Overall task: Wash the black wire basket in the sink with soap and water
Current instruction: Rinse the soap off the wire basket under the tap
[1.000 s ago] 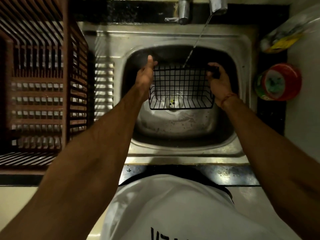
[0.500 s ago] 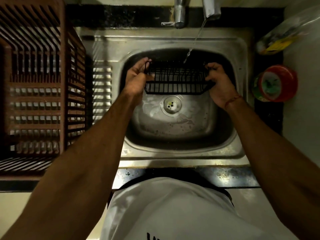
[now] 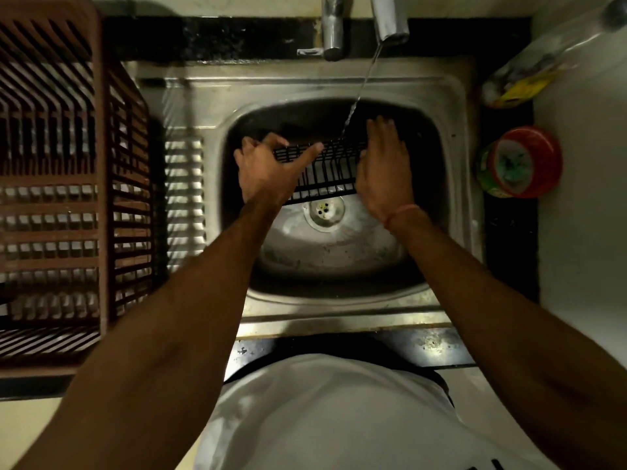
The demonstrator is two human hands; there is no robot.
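The black wire basket is held up over the steel sink, tipped on its side beneath the tap. A thin stream of water falls onto its upper edge. My left hand grips the basket's left end, thumb lying across the top wires and fingers curled behind. My right hand lies flat against the right end, its fingers straight and pointing away from me. Both hands hide the ends of the basket.
A brown slatted plastic dish rack fills the counter left of the sink. A round red-rimmed container and a clear bottle with a yellow label sit on the right. The drain lies just below the basket.
The basket has turned further over under the water. My right hand went from gripping its right end to lying flat against it, and my left hand shifted its grip, thumb now on top.
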